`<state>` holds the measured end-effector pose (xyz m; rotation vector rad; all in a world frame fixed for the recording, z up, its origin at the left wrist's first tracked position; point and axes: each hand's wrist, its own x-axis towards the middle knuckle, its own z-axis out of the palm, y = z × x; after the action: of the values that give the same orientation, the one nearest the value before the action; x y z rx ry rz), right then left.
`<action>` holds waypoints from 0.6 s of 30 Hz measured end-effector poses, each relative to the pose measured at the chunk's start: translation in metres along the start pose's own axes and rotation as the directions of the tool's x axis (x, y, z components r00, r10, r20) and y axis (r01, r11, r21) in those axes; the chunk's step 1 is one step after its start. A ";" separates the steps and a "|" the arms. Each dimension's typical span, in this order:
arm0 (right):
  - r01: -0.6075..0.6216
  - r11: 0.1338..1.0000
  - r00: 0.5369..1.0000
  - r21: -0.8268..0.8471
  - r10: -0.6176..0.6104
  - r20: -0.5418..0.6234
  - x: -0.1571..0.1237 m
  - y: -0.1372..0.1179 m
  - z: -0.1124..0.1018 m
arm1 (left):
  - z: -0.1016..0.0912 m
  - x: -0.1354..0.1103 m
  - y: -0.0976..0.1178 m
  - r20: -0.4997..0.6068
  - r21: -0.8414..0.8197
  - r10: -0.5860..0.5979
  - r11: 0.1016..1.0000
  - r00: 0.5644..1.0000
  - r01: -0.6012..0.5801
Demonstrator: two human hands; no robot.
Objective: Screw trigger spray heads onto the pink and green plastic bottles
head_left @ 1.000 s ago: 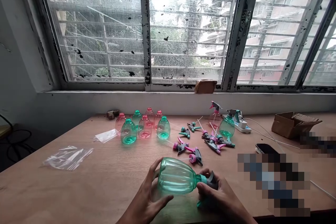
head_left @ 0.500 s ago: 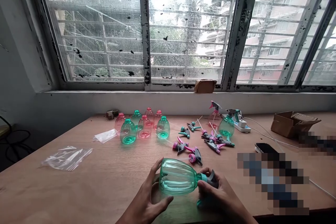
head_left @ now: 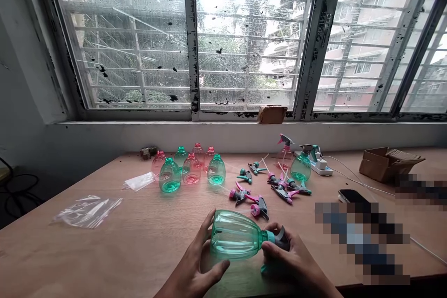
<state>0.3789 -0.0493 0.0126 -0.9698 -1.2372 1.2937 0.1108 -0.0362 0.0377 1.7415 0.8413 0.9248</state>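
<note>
A clear green spray bottle (head_left: 235, 235) lies on its side in the air above the near part of the table, base to the left. My left hand (head_left: 196, 258) cups its base, fingers behind and thumb below in front. At the neck, my right hand (head_left: 295, 256) grips the grey and teal trigger spray head (head_left: 281, 239); thumb and fingers close around the collar. The teal trigger hangs below, partly hidden by that hand. Just beyond are loose pink and grey spray heads (head_left: 260, 208).
Green bottles (head_left: 170, 177) and pink bottles (head_left: 192, 170) without heads stand at the back. Fitted ones, pink (head_left: 285, 156) and green (head_left: 301, 167), stand near a power strip (head_left: 323, 169). Plastic bags (head_left: 89, 212) lie left; a phone (head_left: 354, 198) and cardboard box (head_left: 389, 165) are right.
Almost nothing differs. Both hands keep their hold on the spray bottle, and the whole view has shifted very slightly.
</note>
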 end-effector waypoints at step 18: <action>-0.007 1.000 1.000 -0.016 0.007 -0.003 -0.001 -0.004 0.002 | -0.001 0.001 -0.003 0.019 -0.008 -0.016 1.000 1.000 0.016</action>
<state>0.3774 -0.0511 0.0164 -0.9882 -1.2448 1.2888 0.1101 -0.0337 0.0356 1.7316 0.8363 0.8984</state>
